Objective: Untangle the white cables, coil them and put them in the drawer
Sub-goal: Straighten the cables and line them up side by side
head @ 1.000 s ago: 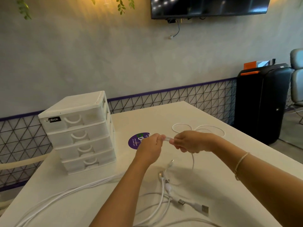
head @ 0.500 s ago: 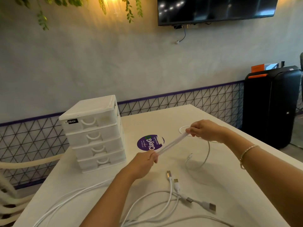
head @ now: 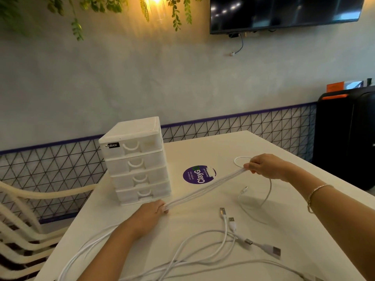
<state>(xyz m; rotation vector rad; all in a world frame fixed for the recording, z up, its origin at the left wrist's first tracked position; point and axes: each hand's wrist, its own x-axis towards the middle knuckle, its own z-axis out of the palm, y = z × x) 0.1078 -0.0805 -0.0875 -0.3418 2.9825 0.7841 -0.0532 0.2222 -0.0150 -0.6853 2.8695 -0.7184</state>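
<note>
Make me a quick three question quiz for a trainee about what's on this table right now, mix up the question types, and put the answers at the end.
1. True or false: every drawer of the white drawer unit is closed.
2. What does the left hand share with the right hand? A) a plug B) a folded white cable bundle C) a drawer handle
3. Fill in: the round purple sticker lies on the table to the ____ of the drawer unit.

Key: 1 true; 2 B; 3 right
</note>
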